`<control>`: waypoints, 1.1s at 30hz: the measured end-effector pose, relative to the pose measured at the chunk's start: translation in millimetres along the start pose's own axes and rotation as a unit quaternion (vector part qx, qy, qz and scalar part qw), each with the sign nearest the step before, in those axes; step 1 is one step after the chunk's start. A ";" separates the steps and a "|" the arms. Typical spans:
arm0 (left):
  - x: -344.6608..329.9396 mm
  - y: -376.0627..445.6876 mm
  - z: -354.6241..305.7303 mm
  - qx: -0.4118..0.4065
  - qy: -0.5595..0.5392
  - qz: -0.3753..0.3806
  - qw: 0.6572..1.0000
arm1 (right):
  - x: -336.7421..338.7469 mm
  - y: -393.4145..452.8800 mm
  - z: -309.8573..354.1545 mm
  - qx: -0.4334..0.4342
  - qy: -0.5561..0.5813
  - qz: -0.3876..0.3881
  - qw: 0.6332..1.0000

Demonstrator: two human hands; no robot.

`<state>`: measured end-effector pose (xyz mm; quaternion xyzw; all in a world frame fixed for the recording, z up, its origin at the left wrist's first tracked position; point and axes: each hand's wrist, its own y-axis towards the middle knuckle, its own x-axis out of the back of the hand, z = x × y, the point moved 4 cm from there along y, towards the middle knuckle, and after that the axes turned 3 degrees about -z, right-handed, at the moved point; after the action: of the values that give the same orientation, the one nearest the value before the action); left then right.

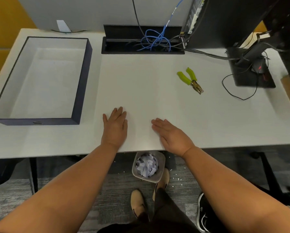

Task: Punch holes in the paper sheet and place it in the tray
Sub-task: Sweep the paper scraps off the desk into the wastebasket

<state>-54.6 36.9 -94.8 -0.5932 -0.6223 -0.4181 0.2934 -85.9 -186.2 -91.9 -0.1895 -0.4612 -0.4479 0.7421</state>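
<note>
A white paper sheet (137,91) lies flat in the middle of the white desk, and its edges are faint against the surface. My left hand (115,126) rests palm down on the sheet's near left part. My right hand (171,135) lies flat near the desk's front edge, on or next to the sheet's near right corner. Neither hand holds anything. A hole punch with green handles (190,79) lies on the desk to the far right of my hands, jaws toward me. The dark blue tray (83,84) with a white inside stands at the left.
A black cable well with blue and black cables (151,41) is sunk into the desk at the back. A monitor stand (252,73) and a loose black cord (238,96) sit at the right. Under the desk stands a bin (147,167) of paper scraps.
</note>
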 end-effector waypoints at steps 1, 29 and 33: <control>-0.5 -2.3 -1.0 -0.010 -0.001 0.004 1.000 | 2.9 -6.0 -0.7 -0.007 -0.001 -0.024 1.000; -4.7 -94.6 -70.4 -0.024 -0.008 -0.021 0.999 | 30.0 -51.7 3.4 -0.257 0.144 -0.119 0.948; -8.1 -107.1 -75.8 -0.012 -0.008 -0.017 1.000 | 27.2 -47.1 5.8 -0.235 0.063 -0.077 0.967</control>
<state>-168.8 -27.2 -84.0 -0.5891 -0.6297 -0.4259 0.2739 -123.7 -220.3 -71.9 -0.2935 -0.3083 -0.6103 0.6681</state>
